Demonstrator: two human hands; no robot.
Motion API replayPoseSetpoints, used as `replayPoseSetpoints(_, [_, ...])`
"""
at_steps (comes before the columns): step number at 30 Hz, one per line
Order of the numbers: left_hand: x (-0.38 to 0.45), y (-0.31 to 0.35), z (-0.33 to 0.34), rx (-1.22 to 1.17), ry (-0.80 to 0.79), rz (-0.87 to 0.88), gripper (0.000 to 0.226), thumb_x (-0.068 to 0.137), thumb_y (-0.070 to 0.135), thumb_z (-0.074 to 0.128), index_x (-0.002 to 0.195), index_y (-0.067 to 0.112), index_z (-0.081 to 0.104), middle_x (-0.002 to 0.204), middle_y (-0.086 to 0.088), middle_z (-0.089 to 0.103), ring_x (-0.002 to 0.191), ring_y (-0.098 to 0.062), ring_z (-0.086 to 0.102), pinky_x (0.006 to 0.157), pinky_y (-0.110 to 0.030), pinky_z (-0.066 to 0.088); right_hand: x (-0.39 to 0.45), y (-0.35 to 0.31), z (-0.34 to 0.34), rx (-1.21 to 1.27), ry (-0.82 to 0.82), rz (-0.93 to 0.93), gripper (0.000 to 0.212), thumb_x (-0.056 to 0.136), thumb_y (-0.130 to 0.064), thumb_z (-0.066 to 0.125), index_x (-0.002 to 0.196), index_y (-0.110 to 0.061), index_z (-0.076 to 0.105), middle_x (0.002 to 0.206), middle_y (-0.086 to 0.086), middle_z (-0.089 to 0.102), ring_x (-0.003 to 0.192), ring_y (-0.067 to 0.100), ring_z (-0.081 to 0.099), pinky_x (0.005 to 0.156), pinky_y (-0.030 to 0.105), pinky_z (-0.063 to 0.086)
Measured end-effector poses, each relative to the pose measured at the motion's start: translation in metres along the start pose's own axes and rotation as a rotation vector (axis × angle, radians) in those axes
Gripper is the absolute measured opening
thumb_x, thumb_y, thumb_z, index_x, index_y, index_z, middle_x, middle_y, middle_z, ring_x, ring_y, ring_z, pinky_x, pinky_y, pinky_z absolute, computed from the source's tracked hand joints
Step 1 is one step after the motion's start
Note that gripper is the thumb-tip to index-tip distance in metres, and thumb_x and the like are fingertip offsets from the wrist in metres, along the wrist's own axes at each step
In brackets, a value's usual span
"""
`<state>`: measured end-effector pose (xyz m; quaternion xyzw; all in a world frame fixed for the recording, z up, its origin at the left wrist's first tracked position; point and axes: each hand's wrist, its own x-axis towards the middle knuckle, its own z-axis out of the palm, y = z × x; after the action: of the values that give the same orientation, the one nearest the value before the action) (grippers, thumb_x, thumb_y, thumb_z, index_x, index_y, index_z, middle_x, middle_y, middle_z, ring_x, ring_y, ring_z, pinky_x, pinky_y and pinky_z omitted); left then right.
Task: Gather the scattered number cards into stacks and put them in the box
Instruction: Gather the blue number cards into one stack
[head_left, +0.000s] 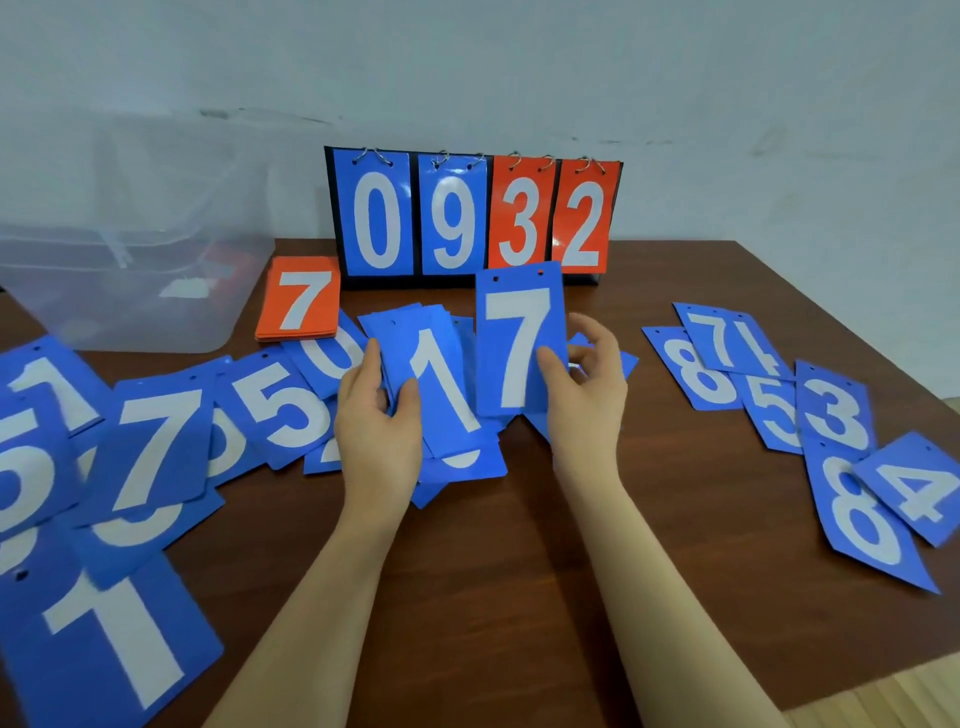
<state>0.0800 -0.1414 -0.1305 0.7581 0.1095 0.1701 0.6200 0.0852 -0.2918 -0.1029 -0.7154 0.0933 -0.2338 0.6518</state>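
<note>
1. Blue cards fill both hands. The left hand (376, 415) grips a fanned bundle of blue number cards (441, 395), thumb on top, a white 1 showing on the uppermost; it serves, I judge, as the growing stack.
2. The right hand (584, 395) pinches a single blue 7 card (519, 343) by its lower right edge, thumb on the face. The card stands upright, long axis running away from the person, punched holes at the far end. It sits just beside the bundle, probably about to be laid onto it.
3. More blue cards lie loose on the brown wooden table (519, 597): an overlapping spread at the left (156, 441) and a smaller group at the right (831, 431), tilted every which way.
4. A neat stack of orange cards (300, 301), a 7 on top, lies just beyond the left hand, long axis pointing away.
5. The clear plastic box (130, 270) stands at the far left of the table; something reddish shows inside, too blurred to name.
6. A flip scoreboard (475, 218) reading 0932 stands at the back.
</note>
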Motion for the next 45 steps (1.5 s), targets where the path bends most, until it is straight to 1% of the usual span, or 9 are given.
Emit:
replayPoseSetpoints(6, [0.0, 0.006, 0.002, -0.031, -0.029, 0.031, 0.053, 0.093, 0.021, 0.052, 0.143, 0.023, 0.032, 0.126, 0.01, 0.043, 0.106, -0.002, 0.053, 0.065, -0.007, 0.049, -0.013, 0.015, 0.013, -0.192, -0.143, -0.067, 0.031, 0.088, -0.014, 0.062, 0.118, -0.024, 0.058, 0.105, -0.014, 0.057, 0.095, -0.011, 0.049, 0.074, -0.001, 0.039])
replayPoseSetpoints(13, [-0.002, 0.005, 0.004, -0.093, -0.073, -0.03, 0.059, 0.091, 0.016, 0.057, 0.143, 0.024, 0.031, 0.129, 0.009, 0.044, 0.091, 0.008, 0.054, 0.069, -0.015, 0.052, -0.003, 0.018, 0.005, -0.509, -0.188, -0.143, 0.037, 0.091, -0.033, 0.058, 0.125, -0.019, 0.057, 0.123, -0.004, 0.054, 0.114, 0.012, 0.049, 0.096, 0.031, 0.042])
replayPoseSetpoints(19, [-0.002, 0.007, 0.002, -0.039, -0.102, -0.027, 0.057, 0.091, 0.015, 0.055, 0.143, 0.025, 0.033, 0.122, 0.013, 0.044, 0.091, 0.005, 0.054, 0.07, -0.018, 0.051, 0.01, 0.026, -0.027, -1.163, -0.472, -0.032, 0.053, 0.099, -0.049, 0.024, 0.148, -0.029, 0.024, 0.158, -0.003, 0.016, 0.146, 0.019, 0.007, 0.116, 0.041, 0.003])
replayPoseSetpoints(23, [-0.003, 0.005, 0.0, -0.028, -0.128, -0.031, 0.055, 0.091, 0.014, 0.055, 0.142, 0.025, 0.035, 0.13, 0.008, 0.048, 0.106, -0.008, 0.055, 0.077, -0.027, 0.054, -0.002, 0.019, -0.044, -0.963, -0.499, -0.152, 0.039, 0.1, -0.041, 0.032, 0.125, -0.025, 0.057, 0.135, -0.008, 0.053, 0.131, 0.005, 0.039, 0.114, 0.03, -0.01])
replayPoseSetpoints(26, [-0.006, 0.006, -0.003, -0.024, -0.125, -0.024, 0.055, 0.091, 0.014, 0.055, 0.142, 0.025, 0.036, 0.131, 0.006, 0.049, 0.107, -0.008, 0.056, 0.078, -0.029, 0.055, -0.013, 0.016, -0.051, -0.86, -0.471, -0.229, 0.024, 0.096, -0.036, 0.046, 0.101, -0.023, 0.066, 0.107, -0.013, 0.066, 0.107, -0.001, 0.055, 0.115, 0.027, -0.005])
replayPoseSetpoints(29, [-0.011, 0.014, -0.007, -0.035, -0.112, 0.005, 0.055, 0.091, 0.013, 0.055, 0.141, 0.026, 0.035, 0.125, 0.013, 0.045, 0.092, 0.004, 0.055, 0.068, -0.018, 0.051, -0.017, 0.021, -0.051, -0.821, -0.364, -0.212, 0.013, 0.092, -0.03, 0.055, 0.103, -0.027, 0.062, 0.113, -0.016, 0.061, 0.112, 0.001, 0.05, 0.109, 0.027, 0.009])
replayPoseSetpoints(33, [-0.018, 0.021, -0.011, -0.078, -0.11, 0.01, 0.055, 0.092, 0.012, 0.054, 0.141, 0.027, 0.036, 0.12, 0.014, 0.046, 0.082, 0.015, 0.054, 0.059, -0.01, 0.051, -0.01, 0.016, -0.046, -0.966, -0.171, -0.011, 0.052, 0.085, -0.045, 0.06, 0.131, -0.023, 0.047, 0.138, -0.002, 0.04, 0.13, 0.02, 0.031, 0.108, 0.037, 0.015])
replayPoseSetpoints(38, [-0.018, 0.035, -0.014, -0.046, -0.103, 0.033, 0.055, 0.092, 0.014, 0.054, 0.141, 0.027, 0.035, 0.13, 0.006, 0.048, 0.085, 0.005, 0.056, 0.063, -0.023, 0.057, -0.005, 0.016, -0.041, -1.101, -0.294, 0.139, 0.069, 0.081, -0.058, 0.059, 0.135, -0.02, 0.04, 0.145, 0.002, 0.031, 0.135, 0.024, 0.025, 0.11, 0.043, 0.016])
replayPoseSetpoints(45, [-0.031, 0.034, -0.032, -0.044, -0.081, 0.038, 0.055, 0.092, 0.013, 0.055, 0.141, 0.027, 0.035, 0.131, 0.003, 0.051, 0.11, -0.01, 0.056, 0.069, -0.023, 0.055, -0.017, 0.007, -0.039, -0.759, -0.184, -0.038, 0.038, 0.089, -0.015, 0.059, 0.125, -0.018, 0.044, 0.129, -0.001, 0.049, 0.122, 0.02, 0.045, 0.1, 0.034, 0.032])
